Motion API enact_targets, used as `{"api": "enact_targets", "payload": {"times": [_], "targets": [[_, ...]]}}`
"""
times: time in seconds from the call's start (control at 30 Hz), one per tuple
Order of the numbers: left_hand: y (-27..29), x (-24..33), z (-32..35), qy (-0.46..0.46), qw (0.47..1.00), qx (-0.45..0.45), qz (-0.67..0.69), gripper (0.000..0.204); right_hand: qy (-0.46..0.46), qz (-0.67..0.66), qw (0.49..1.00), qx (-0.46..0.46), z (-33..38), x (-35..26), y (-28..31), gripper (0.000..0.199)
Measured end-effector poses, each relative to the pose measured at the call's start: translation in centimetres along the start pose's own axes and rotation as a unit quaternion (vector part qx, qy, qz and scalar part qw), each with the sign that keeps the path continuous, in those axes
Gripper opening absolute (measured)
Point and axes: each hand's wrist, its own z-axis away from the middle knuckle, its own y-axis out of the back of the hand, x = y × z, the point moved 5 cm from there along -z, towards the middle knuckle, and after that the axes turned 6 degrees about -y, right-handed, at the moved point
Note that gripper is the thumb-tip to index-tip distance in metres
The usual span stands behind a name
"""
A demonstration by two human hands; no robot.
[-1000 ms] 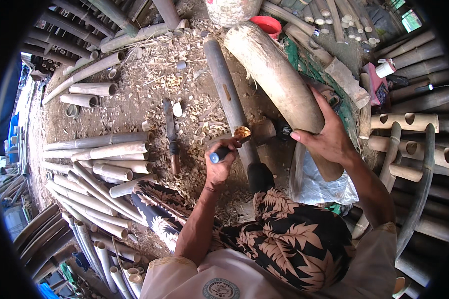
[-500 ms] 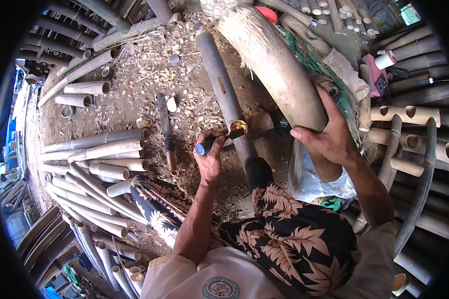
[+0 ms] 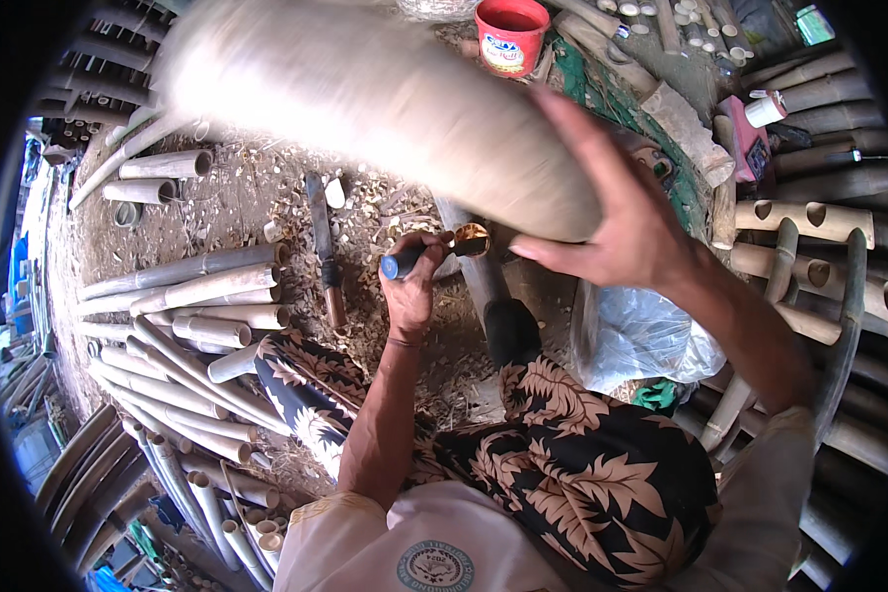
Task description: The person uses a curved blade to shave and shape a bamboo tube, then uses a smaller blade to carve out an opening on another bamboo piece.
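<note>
My left hand (image 3: 414, 281) is closed around a chisel (image 3: 398, 265) with a blue-ended handle. The chisel's dark blade meets a hole (image 3: 471, 240) cut in a bamboo pole (image 3: 485, 286) that lies lengthwise before me, its near end by a dark foot or shoe (image 3: 512, 331). My right hand (image 3: 617, 212) grips a thick, pale wooden mallet (image 3: 395, 118), club-shaped and smeared by motion. The mallet slants across to the upper left, above the chisel, and hides the far part of the pole. Between mallet and chisel there is a visible gap.
A knife-like tool (image 3: 324, 247) lies on the chip-strewn ground to the left. Several cut bamboo lengths (image 3: 207, 296) are piled there. A red bucket (image 3: 512, 35) stands at the far side, and a clear plastic bag (image 3: 651, 335) lies by my right forearm. Bamboo frames (image 3: 799, 222) stand at right.
The mallet's far end has swung left, from above the pole's right side to across it, bringing the red bucket into fuller view. My left hand keeps the chisel at the hole.
</note>
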Motion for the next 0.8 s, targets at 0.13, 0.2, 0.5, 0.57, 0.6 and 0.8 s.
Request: {"api": "enact_targets", "payload": {"times": [0.13,0.2,0.5,0.57,0.6,0.8], "targets": [[4.5,-3.5,-0.2,-0.200,0.876,-0.056,-0.436,0.023,0.183,0.374,0.872,-0.259,-3.7,-0.6,-5.7,0.064],[1.5,-2.4,-1.0,-0.151,0.952,-0.052,-0.260,0.026,0.206,0.375,0.878,-0.214,-6.1,-3.3,-5.5,0.057],[-1.9,-2.4,-1.5,-0.048,0.994,-0.020,-0.095,0.029,0.109,0.413,0.887,-0.175,-1.4,0.8,-6.6,0.097],[-3.9,0.6,-2.9,-0.040,0.990,-0.042,-0.125,0.031,0.155,0.460,0.864,-0.134,-3.0,0.7,-4.8,0.099],[-4.0,0.7,-2.1,-0.018,0.988,-0.054,-0.142,0.031,0.121,0.348,0.924,-0.105,-3.0,-0.4,-3.8,0.101],[-1.1,-4.8,-2.9,-0.165,0.949,-0.062,-0.263,0.030,-0.033,0.139,0.978,-0.153,-1.0,-0.7,-2.7,0.097]]}}
